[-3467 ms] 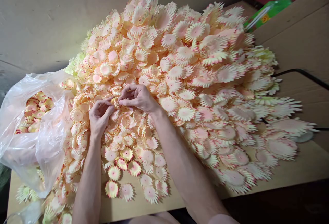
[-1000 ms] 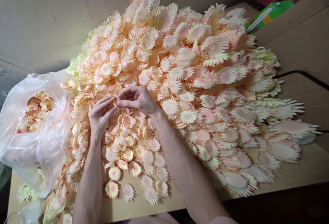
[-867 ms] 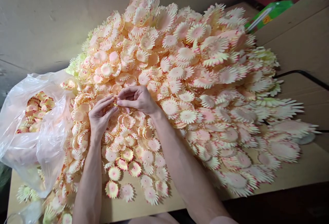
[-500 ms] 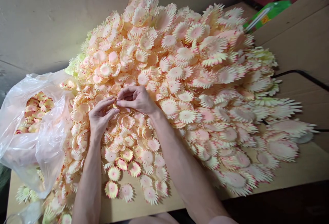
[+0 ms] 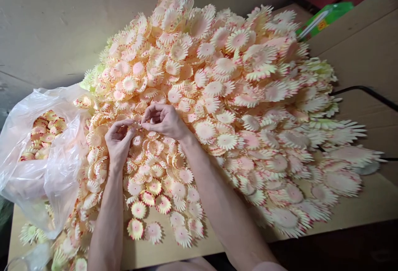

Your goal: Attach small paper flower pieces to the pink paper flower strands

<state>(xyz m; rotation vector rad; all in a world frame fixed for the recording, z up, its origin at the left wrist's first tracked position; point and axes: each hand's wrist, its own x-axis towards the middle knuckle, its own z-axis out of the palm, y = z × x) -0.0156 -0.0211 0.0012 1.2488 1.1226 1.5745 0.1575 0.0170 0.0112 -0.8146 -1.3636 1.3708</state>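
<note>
My left hand (image 5: 118, 138) is over the front left of a big heap of artificial flower petal discs (image 5: 214, 88), thumb and fingers bent in a pinch. Facing it from the right, my right hand (image 5: 164, 121) has its thumb and forefinger pressed together and the other fingers curled. A small gap separates the two sets of fingertips. Something tiny and pale shows there, but it blends into the discs behind. The discs are cream with pinkish centres and red-tipped, scalloped edges. Below my hands lie loose single discs, among them a red-edged disc (image 5: 135, 228).
At the left, an open clear plastic bag (image 5: 59, 180) holds more red-edged discs (image 5: 46, 132). A cardboard panel (image 5: 357, 47) stands at the right, with a green packet (image 5: 326, 19) behind it and a black bent rod (image 5: 367, 90) in front. The table (image 5: 174, 254) ends near my body.
My left hand has shifted slightly left and its fingertips have drawn away from the right hand's. The small yellow-red piece between them no longer shows clearly. My right hand has barely moved.
</note>
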